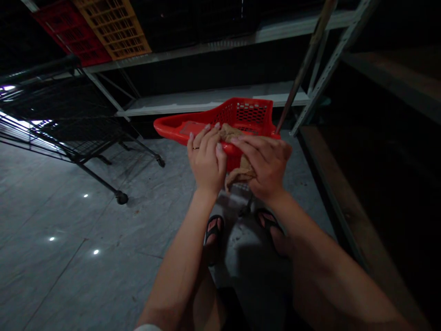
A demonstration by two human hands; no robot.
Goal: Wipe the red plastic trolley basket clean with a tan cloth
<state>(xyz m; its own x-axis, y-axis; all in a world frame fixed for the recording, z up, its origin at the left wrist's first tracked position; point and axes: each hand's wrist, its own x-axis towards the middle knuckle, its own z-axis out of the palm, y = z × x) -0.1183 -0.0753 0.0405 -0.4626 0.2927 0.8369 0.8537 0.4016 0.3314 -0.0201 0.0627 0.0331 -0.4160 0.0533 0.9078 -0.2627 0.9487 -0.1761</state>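
A red plastic basket [241,115] with perforated walls is held up in front of me, tilted. My left hand [206,158] grips its near rim, fingers curled over the edge; a ring shows on one finger. My right hand [267,163] is closed on a brown cloth [237,172] pressed against the basket's near side. Part of the cloth lies over the rim, and the rest hangs below between my hands.
A black wire trolley on wheels [69,133] stands at the left. Metal shelving [213,99] runs behind the basket, with red and orange crates [99,27] above. A slanted pole [303,69] leans at the right. My sandalled feet [241,230] rest on the grey floor.
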